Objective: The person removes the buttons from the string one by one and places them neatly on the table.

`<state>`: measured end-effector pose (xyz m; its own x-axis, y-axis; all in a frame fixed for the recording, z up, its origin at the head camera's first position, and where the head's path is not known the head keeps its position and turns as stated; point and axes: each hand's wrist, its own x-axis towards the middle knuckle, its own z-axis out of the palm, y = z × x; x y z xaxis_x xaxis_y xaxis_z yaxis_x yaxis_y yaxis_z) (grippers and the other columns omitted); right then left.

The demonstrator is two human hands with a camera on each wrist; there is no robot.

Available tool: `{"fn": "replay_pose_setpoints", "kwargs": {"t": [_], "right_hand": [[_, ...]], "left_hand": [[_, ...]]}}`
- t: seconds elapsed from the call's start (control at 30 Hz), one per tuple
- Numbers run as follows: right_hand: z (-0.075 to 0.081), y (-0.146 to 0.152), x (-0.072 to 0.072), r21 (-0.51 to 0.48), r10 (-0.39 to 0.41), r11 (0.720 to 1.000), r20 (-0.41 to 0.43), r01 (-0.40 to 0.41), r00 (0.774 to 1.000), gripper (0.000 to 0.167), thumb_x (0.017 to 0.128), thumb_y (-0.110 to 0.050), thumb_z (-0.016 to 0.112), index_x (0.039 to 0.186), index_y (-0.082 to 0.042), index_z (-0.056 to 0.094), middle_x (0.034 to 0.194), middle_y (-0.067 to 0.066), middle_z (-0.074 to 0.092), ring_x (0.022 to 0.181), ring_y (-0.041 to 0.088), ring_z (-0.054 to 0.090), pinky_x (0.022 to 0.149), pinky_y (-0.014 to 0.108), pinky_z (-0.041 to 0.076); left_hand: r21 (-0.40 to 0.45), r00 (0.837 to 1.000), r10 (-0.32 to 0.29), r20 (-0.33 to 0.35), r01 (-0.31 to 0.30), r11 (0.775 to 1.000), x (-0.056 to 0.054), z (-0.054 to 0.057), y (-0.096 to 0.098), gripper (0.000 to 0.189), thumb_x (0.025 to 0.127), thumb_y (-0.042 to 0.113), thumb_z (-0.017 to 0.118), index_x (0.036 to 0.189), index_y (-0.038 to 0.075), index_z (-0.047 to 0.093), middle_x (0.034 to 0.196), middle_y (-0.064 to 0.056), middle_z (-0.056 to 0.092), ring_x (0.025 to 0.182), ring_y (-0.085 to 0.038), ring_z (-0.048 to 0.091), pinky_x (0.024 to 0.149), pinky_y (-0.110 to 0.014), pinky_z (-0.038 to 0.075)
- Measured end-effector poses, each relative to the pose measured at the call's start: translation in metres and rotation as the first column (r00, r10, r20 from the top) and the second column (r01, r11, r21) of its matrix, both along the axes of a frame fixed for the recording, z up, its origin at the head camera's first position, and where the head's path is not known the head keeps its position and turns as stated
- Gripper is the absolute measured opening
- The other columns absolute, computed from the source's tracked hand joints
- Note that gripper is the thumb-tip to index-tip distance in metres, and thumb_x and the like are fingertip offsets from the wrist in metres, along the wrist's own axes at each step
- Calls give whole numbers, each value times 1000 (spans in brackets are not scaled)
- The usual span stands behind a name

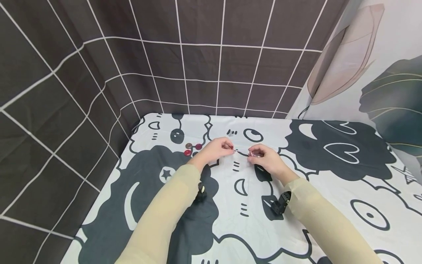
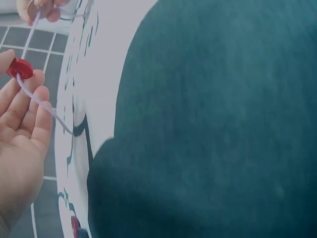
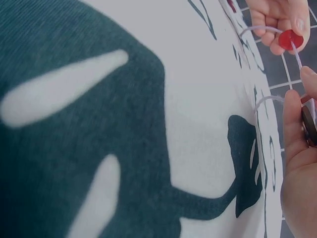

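My left hand (image 1: 217, 148) pinches a red button (image 2: 21, 68) between thumb and fingertips. A pale lilac cord (image 2: 30, 37) passes through it, one end hanging loose past the fingers. To the right, my right hand (image 1: 266, 159) grips the other stretch of that cord, which runs taut between both hands. By its fingers a dark round button (image 3: 309, 126) shows, partly cut off by the frame edge in the right wrist view. Both hands are raised over the cloth-covered table, a short gap apart.
Left of my left hand, a brown button (image 1: 188, 146), a maroon button (image 1: 198, 146) and another red button (image 1: 187, 153) lie close together on the patterned cloth (image 1: 237, 234). A dark gridded curtain (image 1: 201, 62) stands behind and at the left.
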<state>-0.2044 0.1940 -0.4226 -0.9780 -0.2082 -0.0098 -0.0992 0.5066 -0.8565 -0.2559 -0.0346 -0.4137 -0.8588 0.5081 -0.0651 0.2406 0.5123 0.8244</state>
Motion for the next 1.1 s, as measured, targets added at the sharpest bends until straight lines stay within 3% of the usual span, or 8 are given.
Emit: {"fn": "replay_pose_setpoints", "kwargs": {"t": [0.23, 0.4, 0.67, 0.87, 1.1], "right_hand": [[27, -10, 16, 14, 19, 1000, -17, -19, 1000, 35, 85, -6, 67, 115, 8, 56, 108, 21, 62, 98, 28, 56, 79, 22, 44], [33, -11, 20, 18, 18, 1000, -13, -18, 1000, 34, 86, -6, 67, 115, 8, 56, 107, 21, 62, 97, 27, 56, 79, 22, 43], [32, -9, 20, 3, 17, 1000, -2, -17, 1000, 35, 86, -7, 67, 115, 8, 56, 106, 21, 63, 97, 28, 56, 79, 22, 43], [31, -9, 18, 9, 18, 1000, -9, -18, 1000, 35, 85, -6, 67, 115, 9, 56, 107, 22, 62, 97, 26, 56, 77, 18, 43], [7, 3, 5, 9, 19, 1000, -8, -19, 1000, 38, 85, -14, 70, 115, 4, 57, 107, 16, 63, 96, 23, 56, 79, 22, 44]], "left_hand": [[-31, 1000, 20, -7, -20, 999, -3, -2, -12, 24, 87, 23, 67, 107, 10, 63, 96, 1, 63, 90, -13, 57, 80, -28, 46], [-21, 1000, 27, 2, -27, 999, -3, -1, -17, 22, 87, 23, 66, 105, 10, 62, 96, 0, 63, 91, -15, 57, 81, -30, 45], [-45, 999, 50, 13, -50, 998, -4, -1, -26, 20, 87, 24, 65, 103, 12, 62, 94, 0, 62, 89, -15, 56, 78, -29, 44], [-12, 998, 61, 15, -61, 998, -6, -6, -34, 19, 86, 20, 65, 102, 10, 63, 93, -1, 62, 87, -16, 56, 78, -29, 44], [3, 997, 76, 3, -76, 997, -7, -12, -40, 20, 85, 21, 67, 101, 9, 63, 91, -2, 62, 85, -16, 56, 76, -30, 44]]}}
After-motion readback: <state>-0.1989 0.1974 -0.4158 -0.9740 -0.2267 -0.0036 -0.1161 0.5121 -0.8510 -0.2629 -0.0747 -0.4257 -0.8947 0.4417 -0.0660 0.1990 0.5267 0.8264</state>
